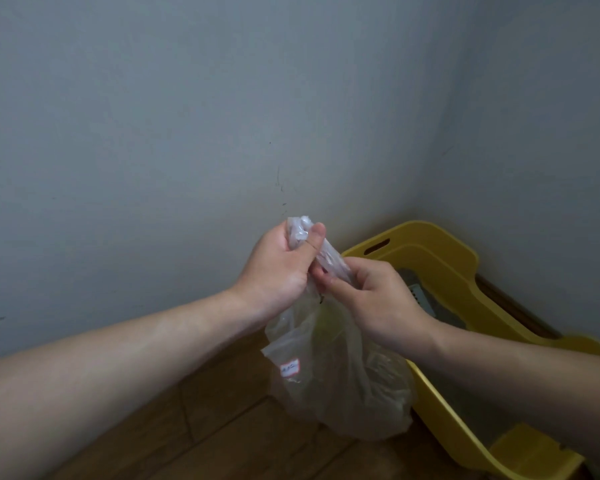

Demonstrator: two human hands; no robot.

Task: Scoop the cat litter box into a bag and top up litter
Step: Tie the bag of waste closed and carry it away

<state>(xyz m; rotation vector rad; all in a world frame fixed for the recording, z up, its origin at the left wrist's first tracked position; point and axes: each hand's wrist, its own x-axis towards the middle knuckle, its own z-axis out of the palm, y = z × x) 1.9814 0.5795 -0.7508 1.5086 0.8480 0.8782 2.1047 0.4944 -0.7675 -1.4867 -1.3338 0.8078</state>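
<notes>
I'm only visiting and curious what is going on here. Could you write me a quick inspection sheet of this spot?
Surface: wooden plank floor.
Job's things: clear plastic bag hangs from both hands, top gathered, contents unclear; yellow litter box sits in the corner with grey litter inside.
Clutter: nothing seen.
Hands: left hand grips the bag's gathered top; right hand pinches the neck just below.
Cables: nothing seen.
Surroundings: plain grey walls meeting in a corner.

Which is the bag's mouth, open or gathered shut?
Gathered shut: left hand and right hand grip the twisted neck of the plastic bag.
</notes>
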